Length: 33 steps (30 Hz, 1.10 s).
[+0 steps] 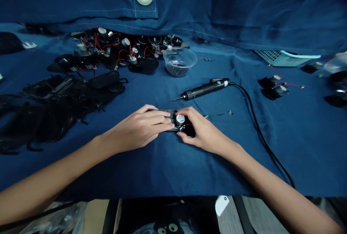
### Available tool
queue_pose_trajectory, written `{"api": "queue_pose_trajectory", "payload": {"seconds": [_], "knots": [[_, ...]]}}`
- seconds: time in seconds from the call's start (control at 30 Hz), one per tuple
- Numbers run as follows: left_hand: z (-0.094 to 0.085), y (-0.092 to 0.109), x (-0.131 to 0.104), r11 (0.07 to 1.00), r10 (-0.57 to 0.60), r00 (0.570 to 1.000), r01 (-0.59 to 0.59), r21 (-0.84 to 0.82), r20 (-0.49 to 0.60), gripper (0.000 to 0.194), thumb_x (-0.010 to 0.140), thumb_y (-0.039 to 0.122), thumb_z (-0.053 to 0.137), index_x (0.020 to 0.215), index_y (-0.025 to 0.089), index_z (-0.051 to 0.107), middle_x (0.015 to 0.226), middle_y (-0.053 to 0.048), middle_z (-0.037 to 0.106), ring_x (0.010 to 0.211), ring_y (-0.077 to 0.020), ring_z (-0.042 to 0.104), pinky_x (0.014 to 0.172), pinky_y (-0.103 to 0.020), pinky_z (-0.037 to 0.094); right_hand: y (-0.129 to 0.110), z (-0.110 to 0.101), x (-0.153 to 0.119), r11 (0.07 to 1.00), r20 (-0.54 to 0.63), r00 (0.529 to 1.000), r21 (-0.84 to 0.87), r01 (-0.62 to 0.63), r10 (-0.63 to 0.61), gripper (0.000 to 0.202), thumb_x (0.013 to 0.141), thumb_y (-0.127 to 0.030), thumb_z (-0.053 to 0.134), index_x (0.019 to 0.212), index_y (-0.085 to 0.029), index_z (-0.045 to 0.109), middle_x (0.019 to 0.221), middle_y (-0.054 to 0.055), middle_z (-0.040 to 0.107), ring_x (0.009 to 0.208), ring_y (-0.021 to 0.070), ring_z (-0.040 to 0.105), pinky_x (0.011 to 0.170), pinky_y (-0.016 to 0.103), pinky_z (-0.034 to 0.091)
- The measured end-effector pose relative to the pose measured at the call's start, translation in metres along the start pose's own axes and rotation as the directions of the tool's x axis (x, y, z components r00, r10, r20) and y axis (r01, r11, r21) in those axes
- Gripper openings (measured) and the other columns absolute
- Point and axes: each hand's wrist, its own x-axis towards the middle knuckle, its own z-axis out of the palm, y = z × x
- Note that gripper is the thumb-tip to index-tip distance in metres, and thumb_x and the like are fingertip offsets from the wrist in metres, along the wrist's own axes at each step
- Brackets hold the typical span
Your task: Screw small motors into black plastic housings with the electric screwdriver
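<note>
A dark flat housing with a round silver motor and red wires lies on the blue cloth between my hands. My left hand rests over the housing's left part, its fingers closed around and across it. My right hand grips the right end with thumb and fingertips, just beside the motor. Part of the housing is hidden beneath both hands. Above them lies a black electric screwdriver, its tip pointing left. Behind it stands a clear bowl with small dark screws.
Black housings are heaped at the left. Motor parts with red wires are piled at the back. Two more motor parts lie at the right, near a turquoise basket. The screwdriver's cable curves down the right side.
</note>
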Motion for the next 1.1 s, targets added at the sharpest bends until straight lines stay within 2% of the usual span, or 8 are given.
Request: {"api": "queue_pose_trajectory", "payload": {"seconds": [0.13,0.27,0.37,0.43,0.57,0.77,1.1], "knots": [[0.0,-0.001,0.001,1.0,-0.019,1.0,0.019,-0.006,-0.008,0.035,0.093,0.007,0.045,0.124,0.018,0.057,0.121,-0.006,0.065,0.126,-0.0182,0.051,0.11,-0.043,0.035,0.0,-0.001,0.0,0.999,-0.011,0.999,-0.009,-0.036,0.036,0.043,0.086,-0.032,0.064,0.123,-0.021,0.045,0.121,0.009,0.055,0.11,0.0217,0.056,0.095,0.04,0.05],[-0.001,-0.002,0.001,1.0,-0.015,1.0,0.014,-0.022,-0.011,0.039,0.091,0.003,0.045,0.124,0.019,0.057,0.123,-0.007,0.063,0.127,-0.0178,0.051,0.111,-0.042,0.035,0.0,-0.004,0.003,0.998,-0.025,0.999,0.053,-0.024,0.026,0.037,0.085,-0.034,0.066,0.117,-0.023,0.052,0.12,0.008,0.056,0.111,0.0208,0.057,0.098,0.04,0.049],[0.0,-0.001,0.002,1.0,-0.008,1.0,0.008,-0.026,-0.017,0.039,0.091,0.004,0.046,0.126,0.019,0.056,0.124,-0.007,0.063,0.127,-0.0184,0.05,0.108,-0.042,0.036,0.0,-0.006,0.006,0.998,-0.092,0.995,0.058,-0.024,0.03,0.026,0.087,-0.033,0.063,0.11,-0.022,0.058,0.117,0.007,0.057,0.111,0.0199,0.056,0.1,0.04,0.047],[0.001,0.001,0.002,1.0,-0.01,1.0,0.01,-0.023,-0.02,0.038,0.093,0.005,0.046,0.126,0.019,0.055,0.123,-0.007,0.064,0.127,-0.0189,0.05,0.104,-0.041,0.037,0.0,-0.007,0.008,0.998,-0.123,0.991,0.049,-0.039,0.044,0.023,0.088,-0.036,0.063,0.104,-0.021,0.06,0.109,0.007,0.059,0.104,0.0187,0.058,0.096,0.037,0.048],[0.001,0.005,0.003,1.0,-0.011,1.0,0.011,-0.015,-0.012,0.035,0.094,0.008,0.046,0.126,0.018,0.056,0.119,-0.007,0.065,0.125,-0.0194,0.051,0.101,-0.039,0.038,0.002,-0.01,0.011,0.999,-0.079,0.996,0.035,-0.027,0.03,0.02,0.089,-0.037,0.062,0.1,-0.02,0.062,0.098,0.004,0.063,0.09,0.0157,0.06,0.085,0.031,0.05],[-0.003,0.003,0.003,1.0,0.003,1.0,-0.003,-0.004,-0.02,0.038,0.092,0.007,0.049,0.127,0.019,0.055,0.117,-0.006,0.067,0.124,-0.018,0.054,0.1,-0.036,0.039,0.008,-0.011,0.012,1.0,-0.074,0.997,0.01,0.022,-0.021,0.017,0.088,-0.033,0.062,0.097,-0.019,0.061,0.096,0.005,0.063,0.088,0.0163,0.06,0.08,0.03,0.049],[-0.003,0.005,0.004,0.999,0.011,1.0,-0.012,0.031,0.007,0.036,0.092,0.004,0.044,0.126,0.016,0.054,0.119,-0.006,0.065,0.126,-0.018,0.051,0.1,-0.036,0.038,0.008,-0.007,0.012,1.0,-0.071,0.997,-0.019,0.017,-0.018,0.015,0.088,-0.031,0.06,0.097,-0.02,0.057,0.096,0.005,0.06,0.086,0.0161,0.059,0.078,0.03,0.049]]}}
